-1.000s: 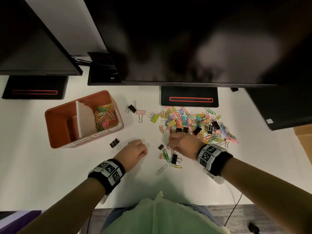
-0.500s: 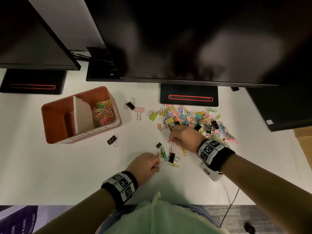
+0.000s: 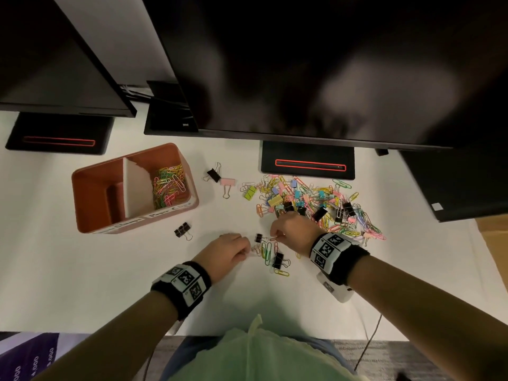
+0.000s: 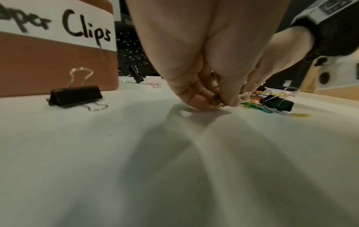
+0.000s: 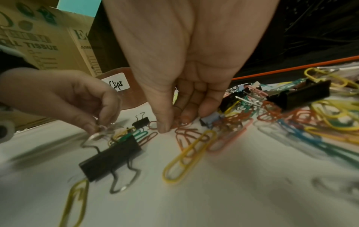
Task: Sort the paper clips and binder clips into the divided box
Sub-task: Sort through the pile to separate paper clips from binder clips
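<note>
While both hands (image 3: pixel 229 250) (image 3: pixel 292 229) pinch paper clips (image 5: pixel 184 132), 2 black binder clips (image 3: pixel 277 260) (image 3: pixel 258 237) lie between them.

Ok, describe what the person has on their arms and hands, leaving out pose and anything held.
Both forearms are bare, with no sleeves or gloves. Each wrist carries a black band faced with white panels printed with square black-and-white marker codes; the right one matches. A white camera housing hangs under the right wrist. The left hand and right hand show no rings.
</note>
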Motion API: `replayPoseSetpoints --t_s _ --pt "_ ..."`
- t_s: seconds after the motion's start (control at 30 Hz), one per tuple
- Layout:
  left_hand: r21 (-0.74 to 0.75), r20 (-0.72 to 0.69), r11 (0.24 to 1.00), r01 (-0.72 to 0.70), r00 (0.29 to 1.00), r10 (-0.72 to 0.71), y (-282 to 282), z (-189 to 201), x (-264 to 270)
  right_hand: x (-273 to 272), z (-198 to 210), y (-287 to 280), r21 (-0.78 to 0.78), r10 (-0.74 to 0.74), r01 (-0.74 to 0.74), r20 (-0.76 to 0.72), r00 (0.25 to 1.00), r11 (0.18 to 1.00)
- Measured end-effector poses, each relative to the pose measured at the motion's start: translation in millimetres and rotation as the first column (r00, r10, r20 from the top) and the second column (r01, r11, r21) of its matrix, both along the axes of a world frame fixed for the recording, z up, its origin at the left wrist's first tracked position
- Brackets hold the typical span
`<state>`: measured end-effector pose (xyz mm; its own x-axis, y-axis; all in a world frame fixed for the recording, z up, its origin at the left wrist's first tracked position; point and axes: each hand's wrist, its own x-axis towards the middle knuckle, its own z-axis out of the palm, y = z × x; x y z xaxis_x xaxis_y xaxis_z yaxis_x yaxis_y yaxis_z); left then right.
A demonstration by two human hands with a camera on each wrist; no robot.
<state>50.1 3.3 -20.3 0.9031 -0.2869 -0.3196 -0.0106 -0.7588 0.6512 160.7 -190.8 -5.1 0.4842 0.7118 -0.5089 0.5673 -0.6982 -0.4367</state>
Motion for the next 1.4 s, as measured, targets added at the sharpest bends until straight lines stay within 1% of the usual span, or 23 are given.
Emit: replayPoseSetpoints --t_s 0.1,0.17,0.2,0.23,0.3,0.37,0.47,0.53,0.57,0.63,0.73,0.8,0.93,1.03,1.1,1.27,1.4 --pt "-0.016 -0.062 0.990 0.140 0.988 -0.141 -4.9 4.2 -5.8 1.6 1.8 -0.9 -0.011 0.036 -0.037 -0.047 0.998 0.999" --pt "0.011 -0.098 0.981 0.191 0.977 -0.189 -12.4 4.4 -8.3 3.4 1.6 -5.3 0.023 0.056 -0.054 -0.071 0.996 0.998" --pt "0.031 -0.111 0.983 0.179 0.978 -0.175 -15.2 4.1 -8.1 3.9 2.1 -7.8 0.051 0.064 -0.061 -0.079 0.995 0.997" --pt "0.042 -0.119 0.990 0.135 0.984 -0.129 -16.1 4.0 -7.1 3.9 2.2 -10.2 0.074 0.081 -0.075 -0.083 0.993 0.994" --pt "0.038 -0.113 0.999 0.005 0.994 0.000 -12.6 3.6 -3.4 2.0 4.0 -11.8 0.082 0.139 -0.131 -0.095 0.986 0.988" --pt "0.032 -0.086 0.996 -0.087 0.992 0.089 -6.0 2.5 -0.2 -0.1 5.1 -10.8 0.065 0.184 -0.177 -0.118 0.976 0.982" --pt "0.023 -0.075 0.989 -0.145 0.986 0.146 -0.6 2.1 1.8 -2.0 2.5 -8.3 0.038 0.211 -0.208 -0.100 0.972 0.977" --pt "-0.002 -0.071 0.987 -0.158 0.985 0.158 -5.6 3.6 2.7 -3.1 -0.5 -8.9 0.048 0.199 -0.196 -0.071 0.977 0.979" --pt "-0.019 -0.069 0.989 -0.147 0.987 0.146 -10.8 4.5 3.3 -3.5 -1.9 -9.7 0.056 0.187 -0.184 -0.060 0.981 0.981" --pt "-0.041 -0.068 0.997 -0.073 0.995 0.070 -23.2 4.7 6.4 -3.9 -4.0 -11.4 0.086 0.167 -0.163 -0.038 0.985 0.983" --pt "0.039 -0.086 0.996 0.083 0.993 -0.080 -34.4 -0.9 15.7 -2.3 -7.1 -14.6 0.125 0.150 -0.148 -0.007 0.989 0.981" --pt "0.066 -0.099 0.993 0.096 0.991 -0.089 -33.9 -4.7 22.3 -0.1 -9.2 -16.6 0.123 0.141 -0.142 0.019 0.990 0.982" --pt "0.033 -0.071 0.999 -0.011 0.997 0.013 -28.2 -8.3 25.7 2.5 -7.9 -17.3 0.084 0.100 -0.099 -0.013 0.995 0.992" --pt "-0.016 -0.036 0.993 -0.115 0.993 0.114 -25.3 -12.0 19.3 2.7 -6.9 -16.2 0.040 0.131 -0.131 -0.008 0.991 0.991" --pt "-0.025 -0.029 0.987 -0.160 0.987 0.159 -23.6 -13.7 15.8 2.3 -6.6 -16.5 0.046 0.133 -0.132 -0.002 0.991 0.990" --pt "-0.013 0.034 0.980 -0.200 0.979 0.200 -19.9 -12.7 13.7 -0.1 -6.0 -8.0 0.111 0.090 -0.088 -0.015 0.996 0.990" --pt "-0.007 0.002 0.974 -0.225 0.974 0.225 -17.2 -13.2 14.9 6.5 -3.4 3.0 0.143 0.063 -0.059 -0.021 0.998 0.988"
